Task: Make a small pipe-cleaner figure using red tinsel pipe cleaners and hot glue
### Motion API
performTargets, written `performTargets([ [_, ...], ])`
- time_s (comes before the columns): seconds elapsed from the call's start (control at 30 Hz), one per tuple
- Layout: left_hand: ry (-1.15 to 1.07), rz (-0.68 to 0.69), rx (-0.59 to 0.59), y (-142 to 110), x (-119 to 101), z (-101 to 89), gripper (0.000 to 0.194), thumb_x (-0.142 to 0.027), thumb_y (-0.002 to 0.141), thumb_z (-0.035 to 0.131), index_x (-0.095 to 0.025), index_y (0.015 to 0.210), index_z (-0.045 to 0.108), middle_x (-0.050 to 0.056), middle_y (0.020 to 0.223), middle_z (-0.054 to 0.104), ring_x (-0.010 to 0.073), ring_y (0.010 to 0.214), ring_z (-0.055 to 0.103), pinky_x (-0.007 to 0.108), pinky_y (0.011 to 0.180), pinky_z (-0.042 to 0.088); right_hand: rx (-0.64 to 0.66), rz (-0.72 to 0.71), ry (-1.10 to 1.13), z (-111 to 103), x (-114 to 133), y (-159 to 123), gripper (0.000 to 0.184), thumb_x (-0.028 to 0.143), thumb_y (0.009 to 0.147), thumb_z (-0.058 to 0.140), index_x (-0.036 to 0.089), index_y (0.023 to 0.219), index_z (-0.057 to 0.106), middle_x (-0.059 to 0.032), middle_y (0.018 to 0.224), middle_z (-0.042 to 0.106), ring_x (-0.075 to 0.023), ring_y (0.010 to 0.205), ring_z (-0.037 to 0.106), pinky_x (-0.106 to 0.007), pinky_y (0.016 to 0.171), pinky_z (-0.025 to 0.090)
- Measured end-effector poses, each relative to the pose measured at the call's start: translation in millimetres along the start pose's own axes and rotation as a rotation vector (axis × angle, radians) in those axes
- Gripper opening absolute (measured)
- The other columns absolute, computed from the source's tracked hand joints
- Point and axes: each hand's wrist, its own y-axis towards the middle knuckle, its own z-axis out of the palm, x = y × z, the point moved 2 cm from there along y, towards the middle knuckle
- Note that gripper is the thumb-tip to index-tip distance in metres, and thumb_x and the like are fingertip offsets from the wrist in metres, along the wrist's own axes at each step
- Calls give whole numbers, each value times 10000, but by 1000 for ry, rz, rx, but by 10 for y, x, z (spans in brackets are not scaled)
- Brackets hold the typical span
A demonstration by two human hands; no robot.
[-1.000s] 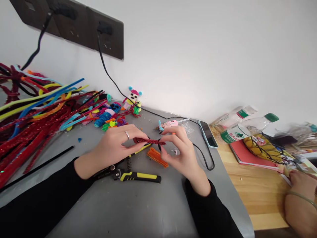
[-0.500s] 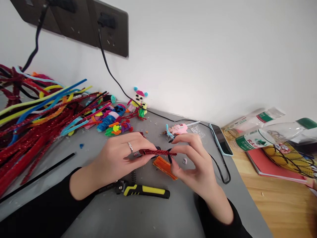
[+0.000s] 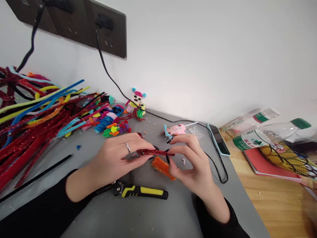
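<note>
Between my two hands is a flat, dark red tinsel pipe cleaner piece (image 3: 159, 152), held level above the table. My left hand (image 3: 121, 153), with a ring on one finger, pinches its left part between thumb and fingers. At the right end, my right hand (image 3: 192, 162) grips it between thumb and fingertips. Below it an orange pipe cleaner strip (image 3: 162, 167) lies on the grey table (image 3: 138, 218). Pliers with a black and yellow handle (image 3: 146, 191) rest nearer to me, their head partly behind my left forearm.
Loose pipe cleaners (image 3: 37, 132) heap up at left, beside several small pipe cleaner figures (image 3: 136, 102). A pink glue gun (image 3: 177, 129) lies at the back, and a phone (image 3: 218, 138) at the right edge. Plastic bottles (image 3: 255, 140) and a red notebook (image 3: 269, 165) lie further right.
The view has shifted slightly, moving everything a little to the left. Both hands keep their grip on the red pipe cleaner piece, with hardly any other difference.
</note>
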Motion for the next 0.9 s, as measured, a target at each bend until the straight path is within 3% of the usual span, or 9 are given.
performTargets([
  [0.9, 21, 8, 15, 49, -17, -28, 154, -58, 947, 714, -182, 1039, 726, 21, 885, 795, 119, 769, 723, 196, 751, 599, -3, 37, 38, 29, -20, -12, 198, 89, 915, 638, 266, 1002, 618, -60, 1056, 683, -229, 1007, 687, -414, 861, 581],
])
